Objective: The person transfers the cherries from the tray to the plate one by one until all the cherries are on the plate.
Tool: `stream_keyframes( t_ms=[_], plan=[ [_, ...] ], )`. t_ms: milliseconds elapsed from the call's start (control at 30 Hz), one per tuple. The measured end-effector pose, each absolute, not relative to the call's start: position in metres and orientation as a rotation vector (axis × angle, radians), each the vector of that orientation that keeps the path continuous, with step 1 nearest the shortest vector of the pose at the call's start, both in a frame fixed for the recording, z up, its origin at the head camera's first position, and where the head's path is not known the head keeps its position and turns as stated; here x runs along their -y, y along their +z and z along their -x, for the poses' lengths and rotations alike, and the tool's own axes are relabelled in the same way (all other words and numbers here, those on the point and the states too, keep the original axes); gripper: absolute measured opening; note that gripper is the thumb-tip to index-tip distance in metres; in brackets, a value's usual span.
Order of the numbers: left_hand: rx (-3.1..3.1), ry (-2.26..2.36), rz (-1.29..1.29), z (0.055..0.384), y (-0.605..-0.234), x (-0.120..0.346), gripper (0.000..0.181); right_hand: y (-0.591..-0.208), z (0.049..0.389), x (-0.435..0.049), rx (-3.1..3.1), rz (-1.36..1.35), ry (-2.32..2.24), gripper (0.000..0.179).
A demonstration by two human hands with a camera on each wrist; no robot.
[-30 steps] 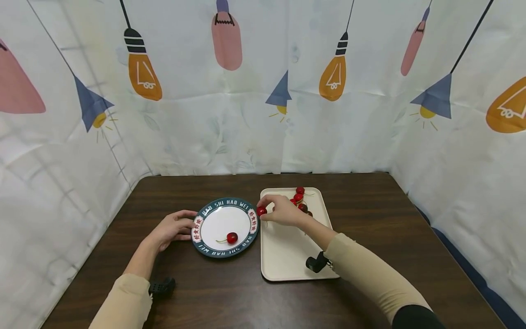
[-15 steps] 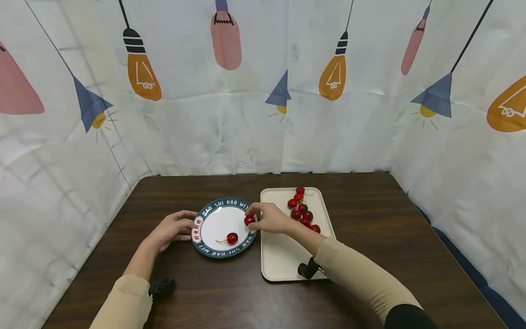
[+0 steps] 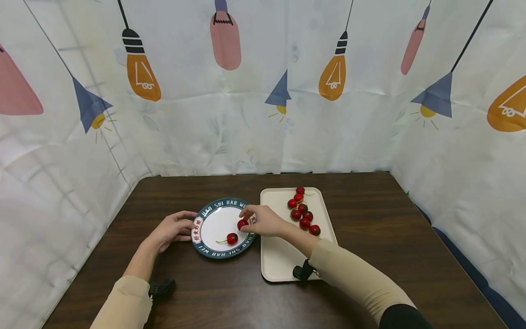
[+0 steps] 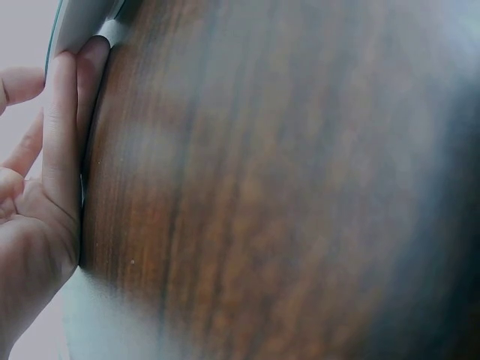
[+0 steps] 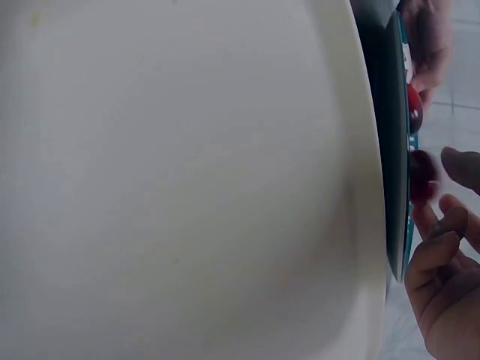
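1. White fabric walls (image 3: 246,137), creased in places, stand at the back and both sides.
2. They are printed with orange bulbs (image 3: 144,75), pink lamps (image 3: 226,43), blue lampshades (image 3: 280,89) and, at left, a faint grey grid (image 3: 117,157).
3. A dark brown wood-grain bench (image 3: 370,214) with rounded far corners stands before the back wall.
4. Dark blue material (image 3: 486,294) shows beyond its right edge.
5. Soft light leaves a dull sheen on the wood.
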State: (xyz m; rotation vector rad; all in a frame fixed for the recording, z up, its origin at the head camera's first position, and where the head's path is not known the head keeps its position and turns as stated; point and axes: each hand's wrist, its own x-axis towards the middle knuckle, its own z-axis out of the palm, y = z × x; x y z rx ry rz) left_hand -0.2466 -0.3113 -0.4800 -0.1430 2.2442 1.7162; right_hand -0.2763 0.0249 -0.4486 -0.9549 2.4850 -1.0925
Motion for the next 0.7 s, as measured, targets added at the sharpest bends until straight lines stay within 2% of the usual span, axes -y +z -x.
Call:
stream_keyframes(
  t_ms=[467, 700],
  plan=[
    [-2.249, 1.71, 0.136, 0.245, -0.48, 0.312, 0.057, -0.448, 0.279, -0.04, -2.53, 0.941, -1.076, 0.034],
    [-2.253, 1.704, 0.138, 0.245, -0.478, 0.312, 0.057, -0.444, 0.281, -0.053, -2.532, 0.91, -1.112, 0.025]
  ],
)
